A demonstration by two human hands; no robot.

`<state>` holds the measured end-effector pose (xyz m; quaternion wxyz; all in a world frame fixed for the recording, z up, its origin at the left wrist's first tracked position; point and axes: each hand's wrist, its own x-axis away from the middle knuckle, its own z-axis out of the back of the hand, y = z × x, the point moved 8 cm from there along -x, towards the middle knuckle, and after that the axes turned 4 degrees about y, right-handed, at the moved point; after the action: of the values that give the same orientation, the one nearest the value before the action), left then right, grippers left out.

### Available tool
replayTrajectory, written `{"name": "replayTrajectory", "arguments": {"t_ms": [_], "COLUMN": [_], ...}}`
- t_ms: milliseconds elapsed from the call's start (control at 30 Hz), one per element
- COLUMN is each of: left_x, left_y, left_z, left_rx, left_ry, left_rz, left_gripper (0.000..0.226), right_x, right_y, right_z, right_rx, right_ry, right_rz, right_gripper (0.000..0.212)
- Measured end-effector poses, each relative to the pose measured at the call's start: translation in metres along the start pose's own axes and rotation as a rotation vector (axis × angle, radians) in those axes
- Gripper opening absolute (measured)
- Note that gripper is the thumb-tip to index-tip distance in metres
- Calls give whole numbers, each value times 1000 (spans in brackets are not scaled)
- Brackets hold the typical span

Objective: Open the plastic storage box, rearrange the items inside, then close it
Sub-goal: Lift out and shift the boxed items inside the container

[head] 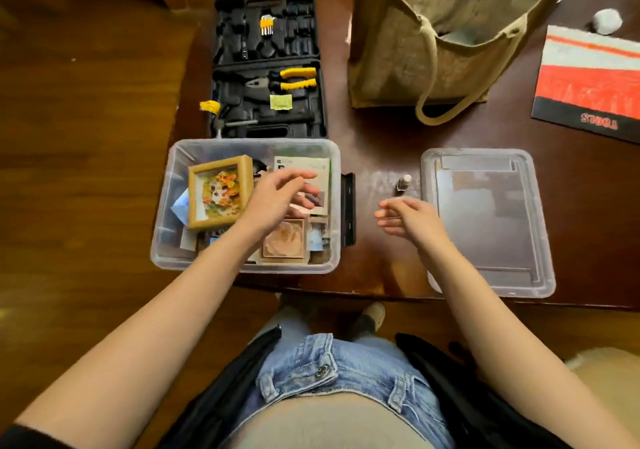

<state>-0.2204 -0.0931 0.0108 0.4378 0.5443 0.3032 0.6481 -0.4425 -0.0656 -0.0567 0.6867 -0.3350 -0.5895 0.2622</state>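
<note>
Warm, dim indoor light. A pale sheen lies on the counter [377, 185] and the clear lid [485, 220]. Both hands are motion-blurred; wide-angle bending curves the edges; corners fall dark.

- The left hand [280, 196] is raised with its wrist bent, fingers loosely spread and pointing right, holding nothing
- The left forearm runs bare from the lower left corner up to that hand
- The right hand [410, 218] is held out with fingers relaxed, slightly curled and pointing left, empty
- The right forearm comes up bare from the lower right
- The two hands are apart
</note>
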Motion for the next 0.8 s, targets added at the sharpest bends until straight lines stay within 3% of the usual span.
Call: {"name": "replayTrajectory", "arguments": {"t_ms": [167,333,567,633,800], "left_x": [-22,-40,-64,-70,-78], "left_y": [-15,-19,-13,-9,4], "left_z": [91,130,115,103,75], "left_rx": [-47,-99,-165,-198,-362], "left_ry": [199,221,143,119,111], "left_rz": [-60,-128,-194,-214,-262], "left_gripper": [25,26,28,28,27], "right_x": [-2,-22,-45,-55,-78], "right_y": [-33,-39,-13,-4,7], "right_z": [-65,-71,-5,10,31], "right_rx": [56,-29,-81,-19,243], "right_ry": [-18,268,656,691,706], "right_rz": [125,146,33,-20,-70], "right_gripper": [17,13,11,10,37]}}
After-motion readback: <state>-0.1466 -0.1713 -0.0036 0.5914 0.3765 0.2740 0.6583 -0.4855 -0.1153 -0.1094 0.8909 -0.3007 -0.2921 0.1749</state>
